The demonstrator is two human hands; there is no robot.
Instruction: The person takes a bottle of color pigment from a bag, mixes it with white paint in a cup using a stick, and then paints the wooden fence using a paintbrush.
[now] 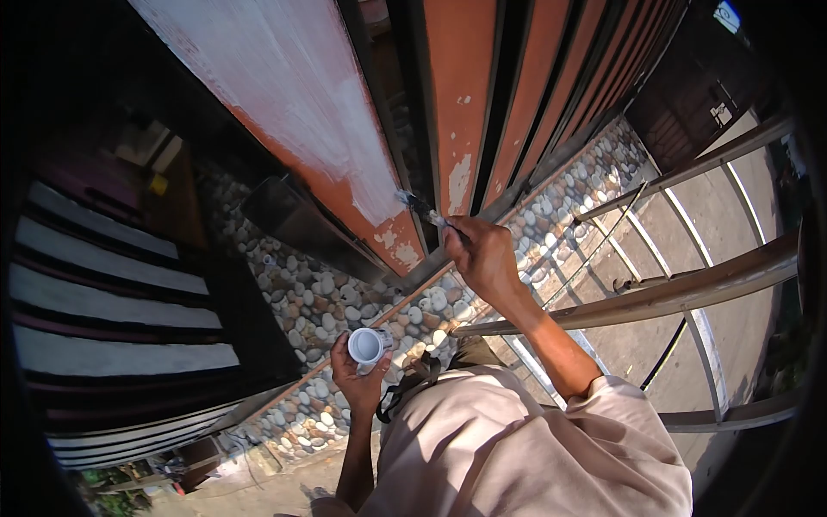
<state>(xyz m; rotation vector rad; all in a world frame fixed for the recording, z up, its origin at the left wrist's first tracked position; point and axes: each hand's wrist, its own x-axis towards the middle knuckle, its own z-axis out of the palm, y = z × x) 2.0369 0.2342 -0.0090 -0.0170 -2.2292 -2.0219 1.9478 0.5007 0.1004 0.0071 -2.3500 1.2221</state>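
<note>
My right hand (pixel 484 257) is closed around the handle of a paintbrush (pixel 419 205). Its bristles, smeared with pale paint, are at the right edge of a wide orange slat (pixel 345 202), near its lower end. White paint in streaks covers most of that slat; the orange still shows along its left side and bottom. Lower down, my left hand (pixel 359 379) holds a small white cup (pixel 366 346) upright, fingers wrapped around its side. Pale greyish-white paint is visible inside the cup.
More orange slats (pixel 461 103) with dark gaps run off to the right, some with chipped patches. Pebbles (pixel 327 302) line the ground below. A bamboo ladder (pixel 689 302) stands close on my right. Grey-white slats (pixel 112 293) are on the left, and a dark gate (pixel 689 112) is at the far right.
</note>
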